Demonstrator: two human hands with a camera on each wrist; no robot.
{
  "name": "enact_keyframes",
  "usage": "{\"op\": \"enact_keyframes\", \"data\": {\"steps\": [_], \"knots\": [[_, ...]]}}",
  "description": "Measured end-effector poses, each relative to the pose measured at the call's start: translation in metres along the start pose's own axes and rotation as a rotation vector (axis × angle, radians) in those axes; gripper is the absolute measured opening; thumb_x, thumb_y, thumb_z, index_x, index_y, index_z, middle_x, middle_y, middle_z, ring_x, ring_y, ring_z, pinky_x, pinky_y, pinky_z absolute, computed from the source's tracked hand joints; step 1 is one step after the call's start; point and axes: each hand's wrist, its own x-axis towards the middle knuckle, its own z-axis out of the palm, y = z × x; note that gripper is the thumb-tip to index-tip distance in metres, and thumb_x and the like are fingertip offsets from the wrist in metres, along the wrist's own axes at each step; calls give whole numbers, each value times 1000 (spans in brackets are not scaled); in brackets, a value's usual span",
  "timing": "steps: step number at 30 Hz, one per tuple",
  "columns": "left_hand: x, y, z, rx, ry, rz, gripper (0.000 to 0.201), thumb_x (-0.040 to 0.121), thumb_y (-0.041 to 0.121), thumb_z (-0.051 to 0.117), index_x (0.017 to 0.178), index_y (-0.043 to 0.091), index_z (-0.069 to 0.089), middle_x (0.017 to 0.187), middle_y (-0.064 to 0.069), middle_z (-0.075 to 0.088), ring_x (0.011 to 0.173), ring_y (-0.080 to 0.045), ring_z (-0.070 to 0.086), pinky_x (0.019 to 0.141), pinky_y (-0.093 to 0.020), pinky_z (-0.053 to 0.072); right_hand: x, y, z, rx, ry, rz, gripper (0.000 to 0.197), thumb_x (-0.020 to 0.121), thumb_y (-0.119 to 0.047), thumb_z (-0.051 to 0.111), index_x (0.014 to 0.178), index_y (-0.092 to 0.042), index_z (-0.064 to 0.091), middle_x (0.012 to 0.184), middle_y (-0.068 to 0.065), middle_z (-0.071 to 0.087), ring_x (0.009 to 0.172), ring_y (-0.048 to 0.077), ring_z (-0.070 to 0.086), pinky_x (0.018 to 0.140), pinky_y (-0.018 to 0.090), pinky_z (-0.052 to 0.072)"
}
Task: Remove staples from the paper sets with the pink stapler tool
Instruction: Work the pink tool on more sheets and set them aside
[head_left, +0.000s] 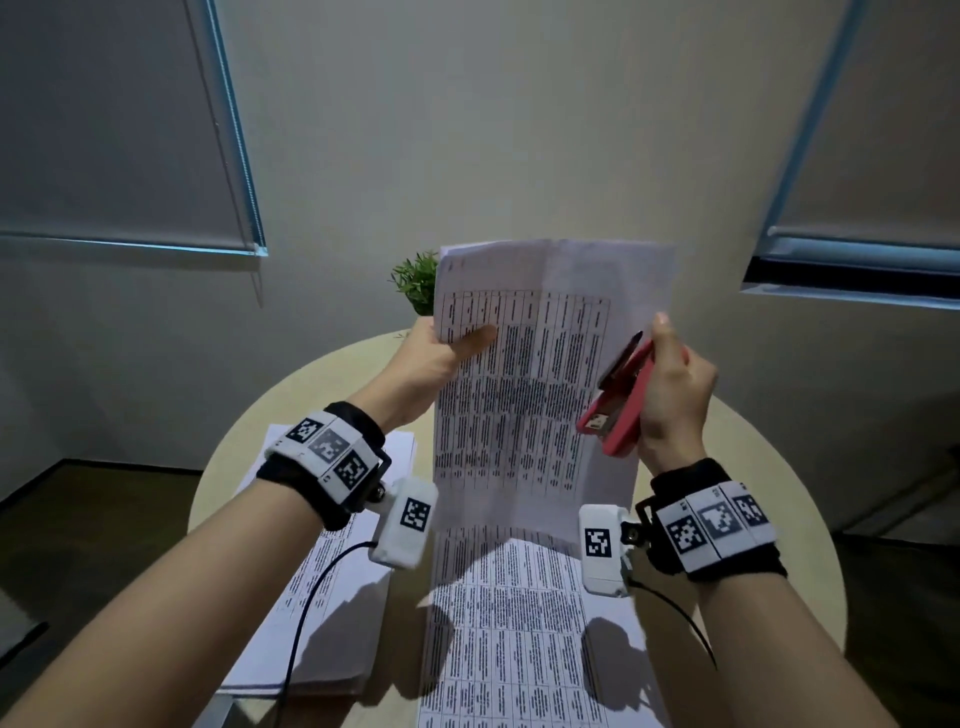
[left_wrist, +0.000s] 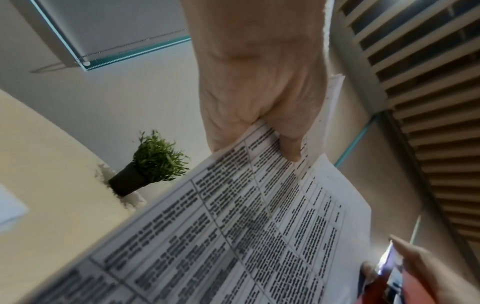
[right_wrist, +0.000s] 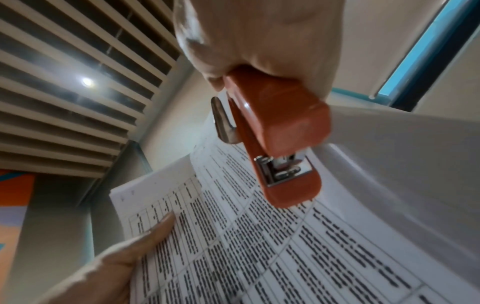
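A small green potted plant (head_left: 415, 280) in a dark pot stands at the far edge of a round, pale wooden table (head_left: 291, 395). Behind it are a plain wall (head_left: 493, 130) and two lowered roller blinds (head_left: 104, 119).

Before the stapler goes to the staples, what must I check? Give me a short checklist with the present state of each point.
1. Left hand pinches the paper set near its top left corner: ok.
2. Right hand grips the stapler: ok.
3. Metal remover tip points toward the paper's top: ok.
4. Staples located: cannot tell; only two small marks show at the top left corner.
5. Tip at those marks: not ok; stapler is at the right edge.
6. Paper supported: not ok; held upright above the table.
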Motion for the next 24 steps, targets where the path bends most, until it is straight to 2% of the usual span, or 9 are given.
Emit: {"op": "enact_keyframes", "data": {"steps": [7, 10, 12, 14, 15, 17, 19, 21, 24], "knots": [[-7, -3, 7, -16, -9, -128, 31, 94, 13, 54, 124, 5, 54, 107, -2, 65, 100, -13, 58, 87, -29, 45, -5, 14, -3, 8, 30, 84, 42, 90, -41, 61, 62, -13, 46, 61, 12, 51, 55, 25, 57, 59, 52, 56], [-8, 3, -2, -57, -11, -275, 43, 88, 22, 61, 119, -6, 54, 103, -15, 66, 94, -22, 56, 96, -42, 43, 4, -4, -4, 79, 105, 59, 40, 94, -36, 58, 63, -14, 49, 52, -1, 55, 44, 13, 59, 49, 31, 52], [-11, -5, -6, -76, -87, -379, 28, 90, 21, 59, 101, -5, 61, 87, -12, 66, 76, -20, 60, 76, -31, 53, 6, -21, -3, 151, 170, 30, 37, 96, -35, 56, 66, -15, 52, 45, -9, 56, 40, 8, 59, 47, 25, 49], [-21, -20, -3, -63, -155, -478, 19, 96, 17, 53, 84, 3, 59, 74, -7, 61, 55, -12, 57, 54, -23, 50, 9, -34, 0, 211, 238, 6, 36, 98, -35, 54, 68, -14, 52, 49, -7, 57, 41, 7, 59, 45, 24, 48], [-26, -33, 0, -36, -175, -501, 18, 96, 18, 54, 86, 3, 60, 80, -12, 62, 61, -15, 57, 58, -27, 51, 9, -39, 3, 250, 254, 3, 36, 98, -35, 54, 68, -14, 52, 53, -5, 57, 43, 10, 60, 47, 25, 50], [-37, -57, 4, 27, -221, -494, 38, 86, 33, 68, 103, -1, 63, 108, -27, 63, 87, -30, 56, 84, -49, 49, 11, -42, 10, 303, 258, 0, 37, 98, -35, 53, 68, -14, 52, 57, -2, 57, 47, 14, 62, 51, 29, 53], [-40, -81, 9, 45, -280, -529, 60, 75, 48, 75, 114, 4, 62, 117, -25, 63, 98, -34, 52, 97, -62, 39, 9, -41, 19, 302, 225, -2, 38, 99, -36, 52, 69, -14, 51, 55, -3, 58, 47, 13, 63, 52, 28, 53], [-49, -76, 17, 26, -254, -517, 46, 85, 36, 67, 113, 0, 62, 109, -17, 68, 93, -29, 60, 94, -51, 47, 5, -32, 28, 259, 180, 7, 38, 100, -37, 50, 71, -13, 52, 54, -3, 61, 47, 12, 64, 51, 27, 54], [-54, -74, 25, 5, -283, -500, 25, 94, 20, 55, 109, 2, 63, 99, -7, 71, 82, -15, 67, 74, -28, 53, 0, -15, 39, 149, 117, 21, 36, 101, -38, 48, 74, -14, 55, 63, -1, 61, 46, 5, 62, 49, 22, 51]]}}
